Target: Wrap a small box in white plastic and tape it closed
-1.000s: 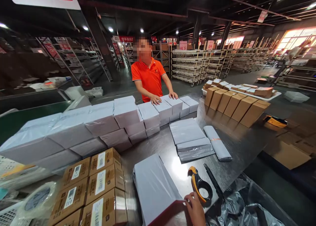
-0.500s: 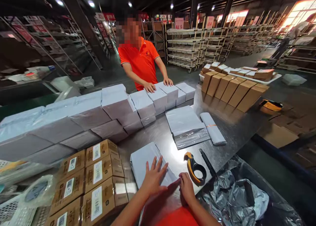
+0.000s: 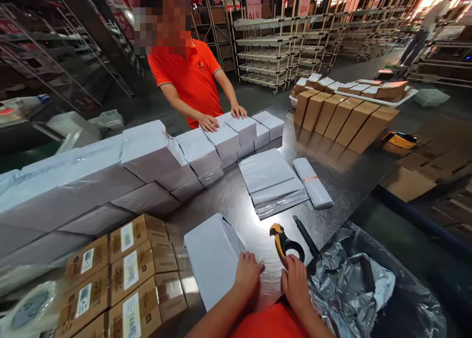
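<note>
A white plastic-wrapped parcel [image 3: 212, 259] lies on the metal table in front of me. My left hand [image 3: 249, 275] rests at its right edge with the fingers curled in against the wrapping; the fingertips are partly hidden. A yellow and black tape dispenser [image 3: 280, 240] lies to the right. My right hand [image 3: 297, 283] has its fingers curled over the lower rim of the dispenser's ring, which is still flat on the table. Beside the dispenser is a black utility knife [image 3: 307, 235].
White parcels [image 3: 155, 151] form a long stacked row, where a co-worker in an orange shirt [image 3: 201, 77] rests both hands. Labelled brown cartons [image 3: 132, 264] stand left. Flat mailer bags [image 3: 271, 178], a rolled bundle [image 3: 312, 183], brown boxes [image 3: 334, 119] and crumpled plastic [image 3: 354, 284] are right.
My left hand has gone from lying spread on the parcel to curling at its right edge. My right hand has left the parcel's edge and moved right to the tape dispenser.
</note>
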Available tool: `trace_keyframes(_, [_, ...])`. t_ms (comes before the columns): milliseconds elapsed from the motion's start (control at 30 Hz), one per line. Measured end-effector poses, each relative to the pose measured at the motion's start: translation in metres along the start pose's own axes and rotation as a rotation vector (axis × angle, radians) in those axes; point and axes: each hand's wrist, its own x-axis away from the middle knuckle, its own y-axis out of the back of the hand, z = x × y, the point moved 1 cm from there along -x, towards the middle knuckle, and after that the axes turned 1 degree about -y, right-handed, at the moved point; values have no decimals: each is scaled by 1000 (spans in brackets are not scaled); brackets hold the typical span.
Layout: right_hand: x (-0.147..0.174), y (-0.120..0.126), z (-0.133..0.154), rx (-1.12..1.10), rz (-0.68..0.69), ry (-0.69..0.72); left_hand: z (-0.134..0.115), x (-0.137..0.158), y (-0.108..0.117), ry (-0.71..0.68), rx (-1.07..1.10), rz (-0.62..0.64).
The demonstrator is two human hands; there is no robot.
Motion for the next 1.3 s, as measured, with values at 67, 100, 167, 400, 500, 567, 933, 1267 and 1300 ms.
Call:
trace_keyframes(67, [0,-4,-11,112,21,34,4,-7,7,71,50,-48])
trace_keyframes(100, [-1,-7,-16,135,47,51,9,-10,13,97,71,-82])
trace_keyframes(167, [-3,-12,-22,139,115,83,29,-13,32,130,102,-178])
trace_keyframes(400, [-12,-2,-32,30,162,84,130,-24,84,418,82,-369])
trace_keyframes(500, [-20,15,-38,-158,89,-71,151,-35,78,479,87,-298])
trace_keyframes(567, [-36,20,-36,-329,114,-226,155,-42,72,471,91,-230])
trace_keyframes(933, [-189,-115,68,-1346,598,-949,158,-53,55,383,14,-236])
trace_keyframes(1267, [-194,-143,69,-1355,886,-804,166,-56,43,394,88,-379])
trace_keyframes(1300, [-196,-143,70,-1355,900,-791,167,-56,44,404,89,-382])
